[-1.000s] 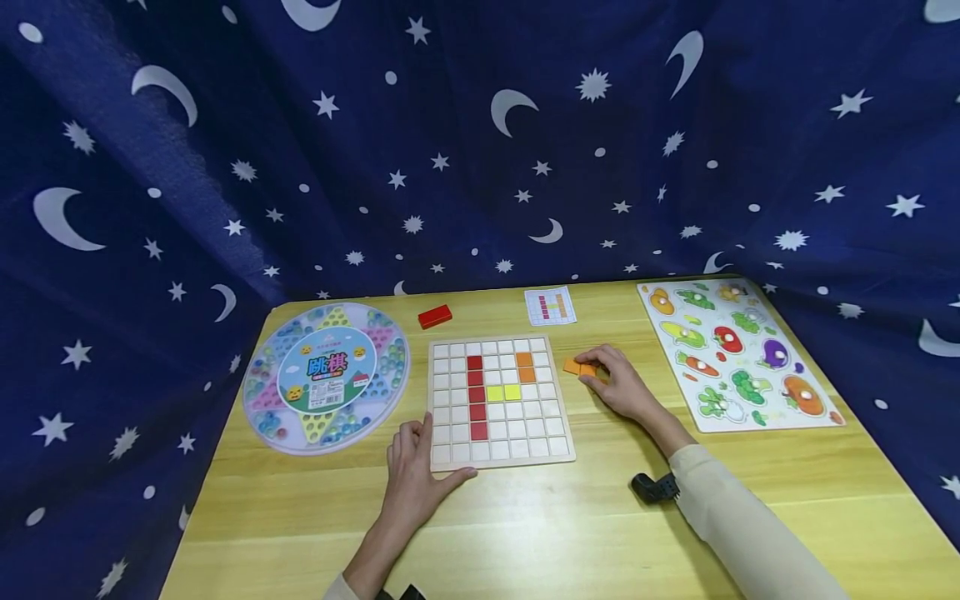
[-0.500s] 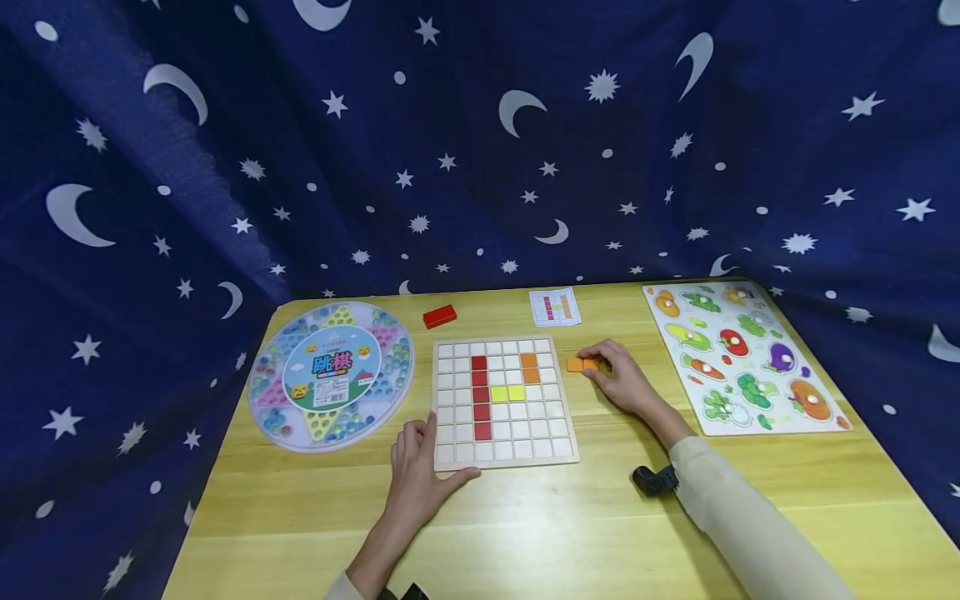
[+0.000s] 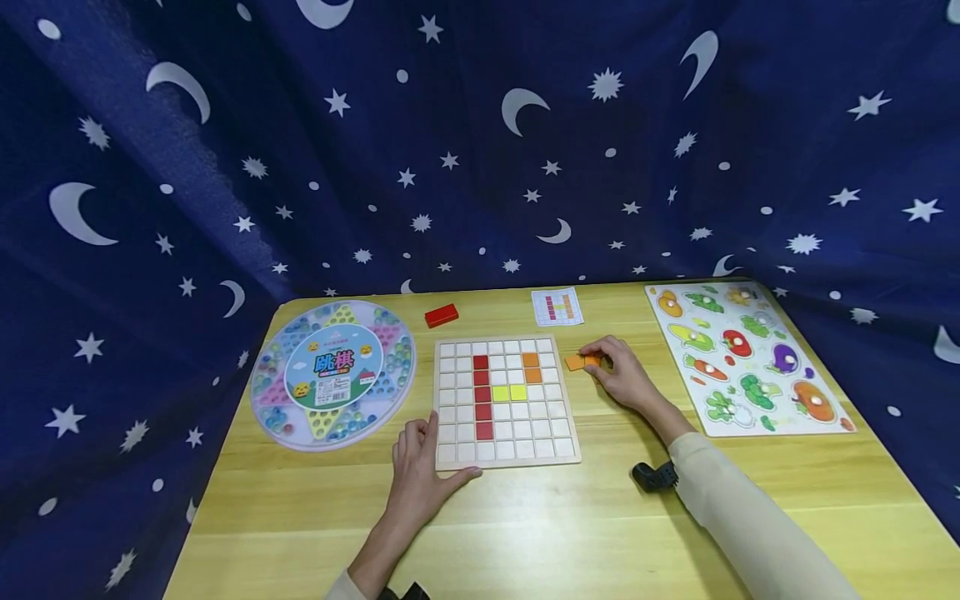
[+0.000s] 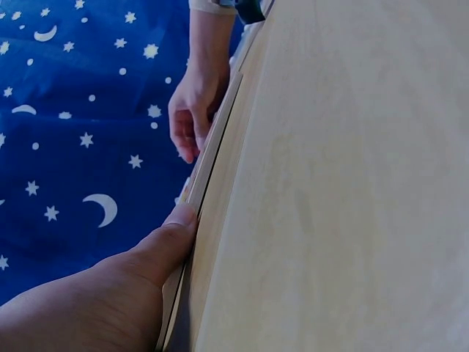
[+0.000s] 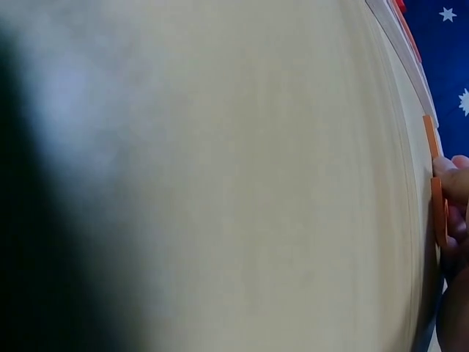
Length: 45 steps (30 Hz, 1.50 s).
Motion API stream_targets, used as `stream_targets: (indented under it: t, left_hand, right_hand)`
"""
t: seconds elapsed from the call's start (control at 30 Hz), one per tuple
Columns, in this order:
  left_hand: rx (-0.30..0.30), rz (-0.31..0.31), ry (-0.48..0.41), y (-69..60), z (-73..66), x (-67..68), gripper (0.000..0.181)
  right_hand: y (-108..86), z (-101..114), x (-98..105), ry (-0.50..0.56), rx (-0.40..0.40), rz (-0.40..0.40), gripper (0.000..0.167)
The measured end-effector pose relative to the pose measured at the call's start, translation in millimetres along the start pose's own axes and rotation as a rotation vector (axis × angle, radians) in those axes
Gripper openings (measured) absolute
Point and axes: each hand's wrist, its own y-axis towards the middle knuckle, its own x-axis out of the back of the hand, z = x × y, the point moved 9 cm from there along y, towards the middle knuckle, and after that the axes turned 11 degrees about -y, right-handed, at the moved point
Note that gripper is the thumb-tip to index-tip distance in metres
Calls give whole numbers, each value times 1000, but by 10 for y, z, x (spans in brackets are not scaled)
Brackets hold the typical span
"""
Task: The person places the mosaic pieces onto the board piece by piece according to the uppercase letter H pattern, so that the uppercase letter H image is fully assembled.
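A wooden grid board (image 3: 506,465) lies mid-table, with red tiles in one column, two yellow tiles (image 3: 509,392) and two orange tiles in its cells. My left hand (image 3: 417,479) rests at its near left corner, index finger along the left edge, thumb (image 4: 176,227) against the near edge. Right of the board, my right hand (image 3: 624,375) pinches an orange tile (image 5: 438,211) between thumb and fingers. Another orange tile (image 3: 573,362) lies just left of the fingertips. The fingers partly hide the pinched tile in the head view.
Behind the board lie a red block-like piece (image 3: 441,316) and a printed pattern card (image 3: 557,307). A round Chinese checkers set (image 3: 262,408) sits on the left, and a vegetable peg puzzle (image 3: 712,325) on the right. A star-patterned curtain (image 3: 480,208) hangs behind the table.
The head view has shifted slightly. Beside the board, the loose orange tile has turned a little, and the right hand has moved slightly at the tiles. The left hand stays at the board's corner.
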Motion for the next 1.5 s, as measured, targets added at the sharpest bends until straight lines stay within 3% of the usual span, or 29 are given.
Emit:
stream_targets:
  t: [0.77, 1.13, 1.5]
  left_hand:
    - [-36, -5, 31, 1, -37, 17, 111]
    - [-36, -5, 29, -2, -30, 13, 111]
    - [-29, -2, 24, -1, -29, 12, 111]
  right_hand:
    - [79, -7, 21, 9, -31, -20, 22]
    - [113, 248, -60, 27, 40, -5, 23]
    - [101, 741, -284, 89, 161, 90, 20]
